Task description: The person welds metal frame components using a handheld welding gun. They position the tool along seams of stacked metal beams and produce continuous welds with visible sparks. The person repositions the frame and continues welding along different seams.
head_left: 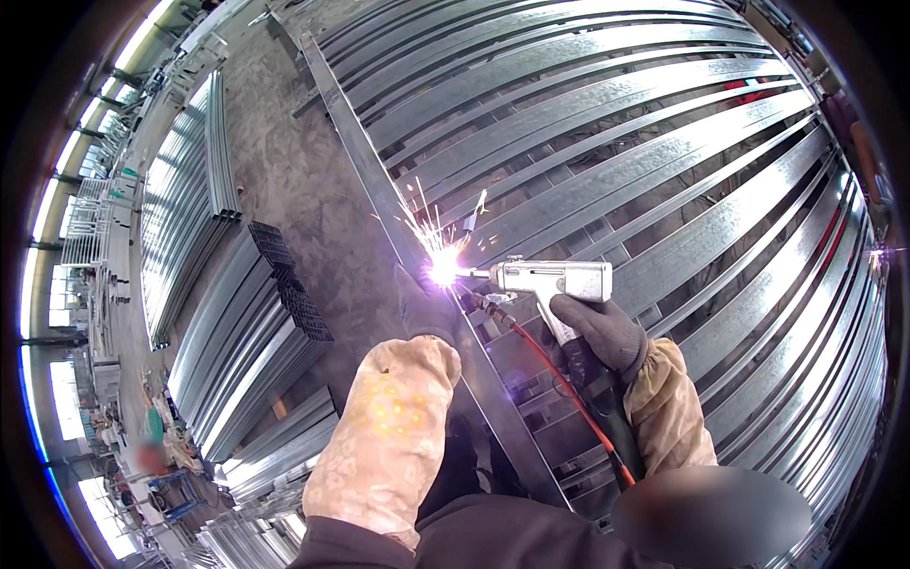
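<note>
In my right hand (pixel 607 334), gloved in grey, is the grip of a white and silver pistol-shaped welding gun (pixel 559 279). Its nozzle points left into a bright violet-white arc (pixel 444 266), from which sparks fly up and away. The arc burns at the edge of a long metal rail (pixel 355 133), where the slats meet it. My left hand (pixel 417 302), in a dark glove, is close beside the arc at the rail; glare and shadow hide its fingers. A tan protective sleeve (pixel 384 427) covers that forearm. An orange-red hose (pixel 559 379) and a dark cable run from the gun past my right wrist.
Long galvanised metal slats (pixel 607 180) spread across the right side with gaps between them. Stacked metal profiles (pixel 185 190) and bundled tubes (pixel 242 341) lie on the concrete floor (pixel 284 175) at left. Another bright flash (pixel 878 254) shows at the far right.
</note>
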`<state>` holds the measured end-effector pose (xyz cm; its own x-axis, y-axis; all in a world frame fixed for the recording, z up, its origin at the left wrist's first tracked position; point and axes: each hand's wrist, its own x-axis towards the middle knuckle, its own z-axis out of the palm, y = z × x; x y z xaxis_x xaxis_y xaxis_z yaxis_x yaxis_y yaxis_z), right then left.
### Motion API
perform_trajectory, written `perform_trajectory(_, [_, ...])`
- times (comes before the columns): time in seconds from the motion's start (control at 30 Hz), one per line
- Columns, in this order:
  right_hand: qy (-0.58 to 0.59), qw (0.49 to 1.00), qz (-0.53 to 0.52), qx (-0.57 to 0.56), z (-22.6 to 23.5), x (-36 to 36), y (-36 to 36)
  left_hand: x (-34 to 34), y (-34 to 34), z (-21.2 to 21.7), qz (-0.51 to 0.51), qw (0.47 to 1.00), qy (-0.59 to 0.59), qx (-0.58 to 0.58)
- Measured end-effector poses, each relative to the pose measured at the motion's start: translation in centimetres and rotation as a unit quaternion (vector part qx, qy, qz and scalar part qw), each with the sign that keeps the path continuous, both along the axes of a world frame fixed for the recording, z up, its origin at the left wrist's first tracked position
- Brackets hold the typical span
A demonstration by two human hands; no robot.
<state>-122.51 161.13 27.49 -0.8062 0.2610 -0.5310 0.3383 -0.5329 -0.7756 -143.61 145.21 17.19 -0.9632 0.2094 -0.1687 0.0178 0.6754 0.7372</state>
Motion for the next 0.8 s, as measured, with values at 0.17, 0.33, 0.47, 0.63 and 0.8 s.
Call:
perform_trajectory(0.17, [0.018,0.999,-0.003,0.028,-0.4,0.1,-0.4,-0.1,-0.1,0.2,0.001,1.000,-0.005,-0.001])
perform_trajectory(0.33, [0.025,0.999,-0.007,0.044,-0.5,0.3,-0.3,0.0,0.4,-0.1,-0.002,1.000,-0.012,0.002])
perform_trajectory(0.47, [0.029,0.999,-0.007,0.030,-0.1,0.0,-0.5,-0.2,0.0,0.3,0.003,1.000,-0.009,0.000])
perform_trajectory(0.63, [0.029,0.999,0.000,0.043,-0.4,0.1,-0.4,-0.2,0.1,0.3,0.001,1.000,-0.013,0.001])
perform_trajectory(0.8, [0.030,0.998,0.004,0.059,0.3,0.0,-0.5,-0.2,0.3,0.5,0.003,1.000,-0.017,0.001])
